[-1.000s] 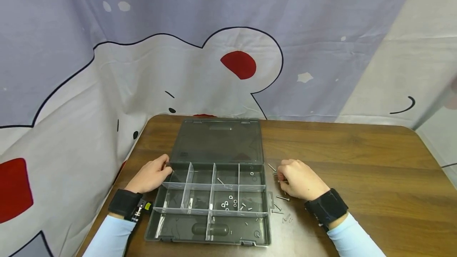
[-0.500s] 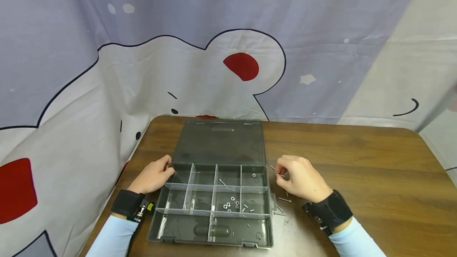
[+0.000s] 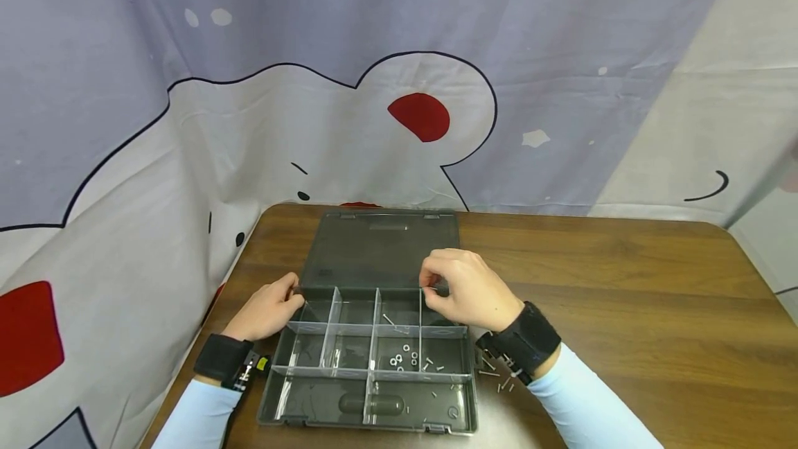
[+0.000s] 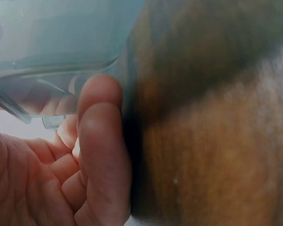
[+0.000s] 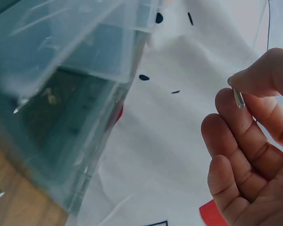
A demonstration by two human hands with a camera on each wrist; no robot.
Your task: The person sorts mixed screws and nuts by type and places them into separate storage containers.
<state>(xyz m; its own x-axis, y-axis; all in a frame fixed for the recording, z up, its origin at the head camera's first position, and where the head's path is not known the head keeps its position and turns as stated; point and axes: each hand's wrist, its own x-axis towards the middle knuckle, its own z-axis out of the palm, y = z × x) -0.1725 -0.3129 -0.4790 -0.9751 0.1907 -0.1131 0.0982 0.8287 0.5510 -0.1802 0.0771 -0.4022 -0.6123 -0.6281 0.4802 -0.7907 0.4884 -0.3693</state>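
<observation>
A grey see-through compartment box (image 3: 318, 400) lies with its lid (image 3: 386, 248) folded back. My left hand (image 3: 264, 307) holds the box at its back left corner; in the left wrist view a finger (image 4: 104, 150) presses against the clear wall. Over the back right compartments is my right hand (image 3: 470, 289), pinching a small metal screw (image 5: 239, 99) between thumb and fingertips. Several nuts (image 3: 406, 348) lie in the middle row, third compartment from the left. One long screw (image 3: 388, 319) rests in the compartment behind it, and short screws (image 3: 428, 364) lie to their right.
Several loose screws (image 3: 489, 373) are scattered on the wooden table (image 3: 623, 296) beside the box's right side, partly hidden by my right wrist. A patterned curtain (image 3: 561, 89) hangs along the table's back edge.
My right hand has picked up a screw from the table right of the box and moved left with it, over the back compartments. The left hand has stayed at the box corner.
</observation>
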